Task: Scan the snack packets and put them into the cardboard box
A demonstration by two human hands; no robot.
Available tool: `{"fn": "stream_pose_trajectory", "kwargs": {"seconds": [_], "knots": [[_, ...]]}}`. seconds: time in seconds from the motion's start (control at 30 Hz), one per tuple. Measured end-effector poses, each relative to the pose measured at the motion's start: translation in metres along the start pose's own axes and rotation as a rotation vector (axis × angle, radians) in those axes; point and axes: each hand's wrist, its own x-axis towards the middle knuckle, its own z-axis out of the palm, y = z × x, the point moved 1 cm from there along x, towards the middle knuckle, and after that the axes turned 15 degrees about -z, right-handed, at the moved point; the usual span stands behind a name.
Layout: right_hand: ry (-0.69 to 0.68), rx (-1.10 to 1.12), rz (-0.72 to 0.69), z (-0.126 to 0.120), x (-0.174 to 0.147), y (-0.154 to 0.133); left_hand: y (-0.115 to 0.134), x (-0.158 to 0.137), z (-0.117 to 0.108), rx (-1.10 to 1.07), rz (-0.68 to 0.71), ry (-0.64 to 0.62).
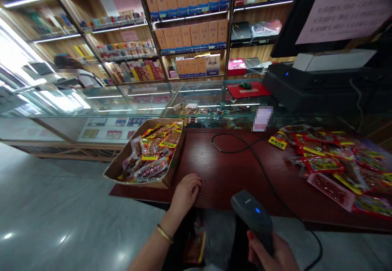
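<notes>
My right hand [269,248] grips a dark grey barcode scanner [254,216] by its handle, in front of the table's near edge. A small blue light glows on the scanner's top. My left hand [187,189] rests on the edge of the dark red table [211,169], fingers loosely bent, with nothing visible in it. Just left of that hand stands a cardboard box [168,179] full of packaged snacks [154,148]. A heap of red and yellow snack packets [324,163] lies on the table's right side. Below the edge, near my legs, another snack packet [195,248] shows.
The scanner's black cable [260,161] loops across the table. A phone [262,118] with a blurred screen lies at the back, by glass display cases [134,99]. At right are a monitor [294,26] and black equipment [306,87]. A person [82,77] is far left.
</notes>
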Motion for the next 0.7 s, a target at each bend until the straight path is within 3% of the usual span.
{"fn": "stream_pose_trajectory", "kwargs": {"seconds": [0.17, 0.3, 0.4, 0.5, 0.6, 0.7], "knots": [[-0.015, 0.026, -0.010, 0.000, -0.003, -0.014, -0.003, 0.002, -0.004, 0.011, -0.031, 0.159], [0.008, 0.040, 0.015, -0.004, -0.008, -0.018, -0.015, -0.029, -0.007, 0.082, 0.091, 0.256], [0.012, 0.027, 0.028, -0.008, -0.011, -0.013, -0.040, -0.071, 0.017, 0.194, 0.225, 0.036], [0.001, 0.017, 0.042, -0.011, -0.015, -0.009, -0.070, -0.104, 0.052, 0.249, 0.197, -0.178], [-0.007, 0.001, 0.044, -0.014, -0.018, -0.008, -0.080, -0.115, 0.069, 0.209, 0.130, -0.114], [-0.010, 0.001, 0.016, -0.016, -0.023, -0.010, -0.057, -0.107, 0.061, 0.178, 0.247, -0.052]]}}
